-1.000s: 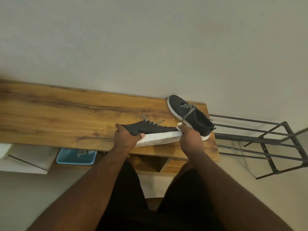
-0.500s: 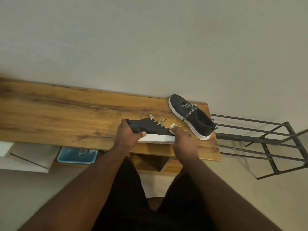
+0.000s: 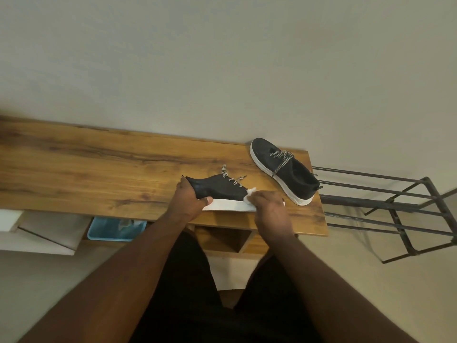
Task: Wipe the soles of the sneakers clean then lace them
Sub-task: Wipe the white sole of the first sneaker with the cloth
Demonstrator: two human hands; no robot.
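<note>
Sneakers: two black fabric, white-soled; near sneaker is being gripped at the toe by the left hand.
Right hand: fingers are being pinched around a white wad at the sole.
Far sneaker: is being left flat on the wooden table.

sneakers x2 | hands x2 | wipe x1 | table x1

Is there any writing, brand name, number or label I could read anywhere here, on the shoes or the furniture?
None can be read.
Held sneaker: no logo or print shows.
Second sneaker on the wooden table: a tiny red speck near the heel, too small to read.
Blue tray: a pale patch inside, too blurred to tell.
</note>
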